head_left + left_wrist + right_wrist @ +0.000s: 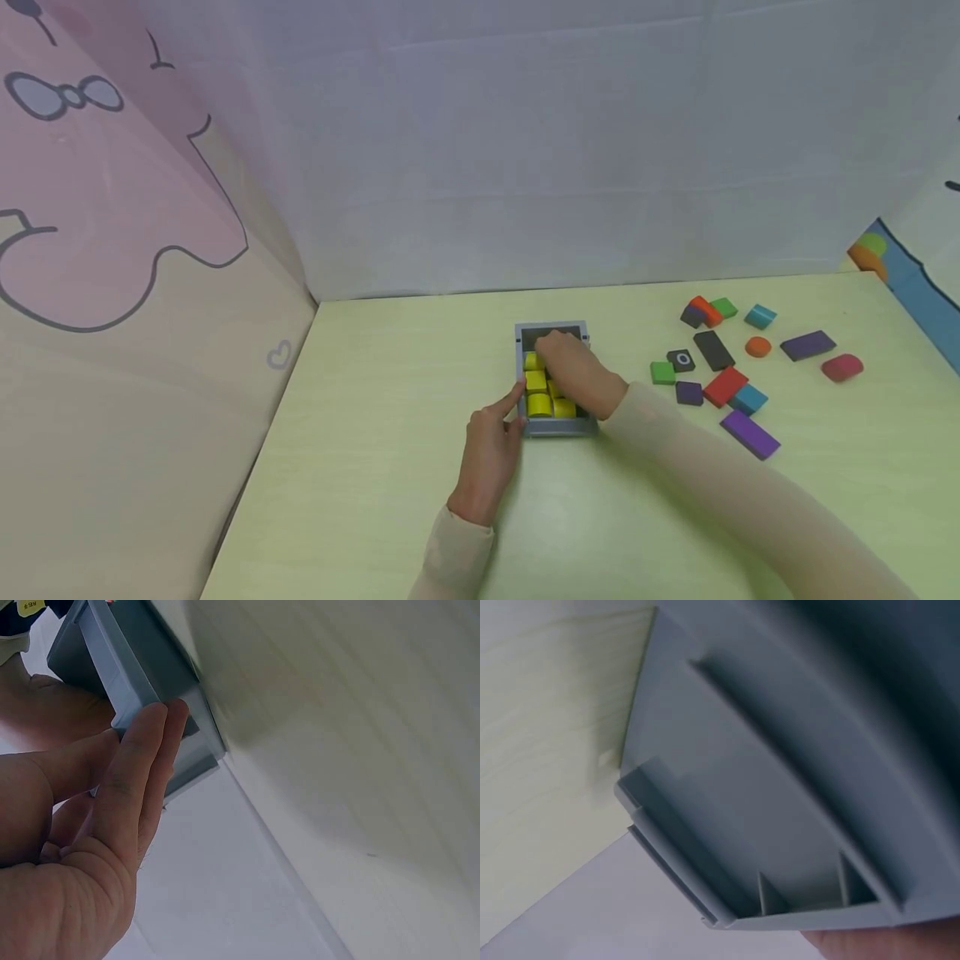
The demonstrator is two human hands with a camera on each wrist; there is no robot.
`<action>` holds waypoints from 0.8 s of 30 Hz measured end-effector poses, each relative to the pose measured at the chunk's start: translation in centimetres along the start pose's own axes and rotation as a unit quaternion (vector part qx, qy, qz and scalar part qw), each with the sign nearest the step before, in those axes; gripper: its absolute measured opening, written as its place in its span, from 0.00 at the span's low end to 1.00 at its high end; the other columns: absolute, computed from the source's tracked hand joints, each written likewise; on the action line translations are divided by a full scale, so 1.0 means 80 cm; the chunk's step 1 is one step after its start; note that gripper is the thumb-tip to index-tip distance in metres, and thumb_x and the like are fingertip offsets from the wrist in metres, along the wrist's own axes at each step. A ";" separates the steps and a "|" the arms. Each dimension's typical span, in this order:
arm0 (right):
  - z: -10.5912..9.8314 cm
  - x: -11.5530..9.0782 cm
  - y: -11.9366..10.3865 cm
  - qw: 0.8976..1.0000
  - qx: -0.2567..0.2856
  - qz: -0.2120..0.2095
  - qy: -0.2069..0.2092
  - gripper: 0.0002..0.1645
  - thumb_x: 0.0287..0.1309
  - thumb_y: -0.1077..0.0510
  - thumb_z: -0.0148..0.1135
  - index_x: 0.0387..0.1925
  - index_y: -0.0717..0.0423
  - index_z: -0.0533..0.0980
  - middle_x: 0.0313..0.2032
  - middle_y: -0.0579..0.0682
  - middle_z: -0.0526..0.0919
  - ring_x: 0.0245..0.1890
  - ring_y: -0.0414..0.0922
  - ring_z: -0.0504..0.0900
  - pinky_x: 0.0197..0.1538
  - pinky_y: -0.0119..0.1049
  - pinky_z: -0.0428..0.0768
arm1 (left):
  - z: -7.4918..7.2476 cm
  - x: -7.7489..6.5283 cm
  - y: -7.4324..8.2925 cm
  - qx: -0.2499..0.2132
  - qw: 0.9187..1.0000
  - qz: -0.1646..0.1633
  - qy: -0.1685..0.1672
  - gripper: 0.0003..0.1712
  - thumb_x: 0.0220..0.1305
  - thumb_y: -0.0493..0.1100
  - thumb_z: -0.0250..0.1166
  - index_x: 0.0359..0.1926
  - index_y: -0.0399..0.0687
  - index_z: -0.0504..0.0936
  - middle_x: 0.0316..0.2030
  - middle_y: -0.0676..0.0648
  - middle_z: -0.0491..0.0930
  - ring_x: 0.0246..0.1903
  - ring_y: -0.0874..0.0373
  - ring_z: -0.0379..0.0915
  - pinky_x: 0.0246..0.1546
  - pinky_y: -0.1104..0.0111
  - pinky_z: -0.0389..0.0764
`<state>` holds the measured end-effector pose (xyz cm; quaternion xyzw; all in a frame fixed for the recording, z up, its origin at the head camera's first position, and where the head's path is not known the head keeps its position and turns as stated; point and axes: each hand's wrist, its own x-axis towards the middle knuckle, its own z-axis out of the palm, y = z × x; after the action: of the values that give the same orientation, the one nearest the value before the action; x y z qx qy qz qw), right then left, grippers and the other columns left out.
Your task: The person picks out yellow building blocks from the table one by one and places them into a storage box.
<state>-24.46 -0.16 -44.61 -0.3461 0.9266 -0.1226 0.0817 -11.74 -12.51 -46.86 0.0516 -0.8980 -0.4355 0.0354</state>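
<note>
A small grey box [558, 427] stands on the table with several yellow blocks [537, 382] inside, some round-topped. My left hand [491, 454] holds the box at its near left corner. In the left wrist view, straight fingers [129, 780] lie along the box wall, with the thumb close by. From the right, my right hand [581, 371] reaches over the rim into the far part of the box, its back and knuckles up. Its fingertips are hidden, so I cannot tell what they hold. The right wrist view is mostly the ribbed grey box wall [727, 780].
Loose blocks lie to the right on the pale table [375, 433]: a red block [725, 387], a black block [714, 351], a purple block [750, 434], a green block [663, 372] and several others. A white cloth [562, 167] hangs behind the table, and a printed cloth [112, 192] at left.
</note>
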 end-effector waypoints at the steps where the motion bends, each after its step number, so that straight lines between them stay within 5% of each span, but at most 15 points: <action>1: 0.000 0.000 0.000 1.000 -0.001 0.001 -0.001 0.08 0.51 0.69 0.62 0.32 0.60 0.72 0.29 0.50 0.74 0.28 0.44 0.69 0.34 0.36 0.73 | 0.000 0.000 0.000 -0.001 1.000 0.000 0.000 0.34 0.57 0.31 0.62 0.61 0.62 0.67 0.51 0.43 0.75 0.09 0.67 0.50 0.14 0.72 0.61; 7: -0.003 -0.001 0.000 1.000 0.004 0.000 -0.001 0.08 0.50 0.69 0.63 0.32 0.60 0.73 0.27 0.50 0.74 0.26 0.44 0.69 0.32 0.34 0.74 | 0.000 0.001 0.000 0.003 1.000 0.007 0.001 0.33 0.57 0.32 0.62 0.61 0.62 0.67 0.33 0.42 0.79 0.09 0.67 0.51 0.12 0.73 0.61; 12: -0.004 -0.005 0.000 1.000 0.004 -0.007 0.006 0.08 0.50 0.69 0.63 0.32 0.61 0.73 0.27 0.50 0.74 0.27 0.44 0.69 0.33 0.34 0.74 | -0.001 0.002 0.001 0.000 1.000 0.011 0.000 0.33 0.57 0.31 0.62 0.61 0.62 0.67 0.36 0.42 0.80 0.08 0.68 0.50 0.12 0.73 0.60; 16: -0.007 -0.007 -0.001 1.000 -0.002 -0.016 0.016 0.08 0.49 0.70 0.63 0.32 0.61 0.73 0.28 0.51 0.74 0.28 0.44 0.69 0.35 0.36 0.75 | -0.003 0.003 0.002 -0.001 1.000 0.020 0.003 0.33 0.56 0.31 0.62 0.61 0.59 0.67 0.51 0.43 0.75 0.08 0.68 0.51 0.13 0.73 0.61; 24: -0.017 -0.018 -0.002 0.999 -0.019 -0.031 0.021 0.09 0.51 0.72 0.59 0.33 0.60 0.73 0.31 0.51 0.75 0.30 0.44 0.69 0.39 0.38 0.75 | -0.004 0.003 0.000 0.008 1.000 0.014 0.005 0.32 0.57 0.32 0.62 0.61 0.60 0.68 0.44 0.40 0.78 0.08 0.67 0.50 0.14 0.72 0.61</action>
<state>-23.58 0.91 -43.17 -0.3734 0.9190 -0.1152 0.0516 -11.98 -12.82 -46.66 0.0411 -0.9021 -0.4271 0.0457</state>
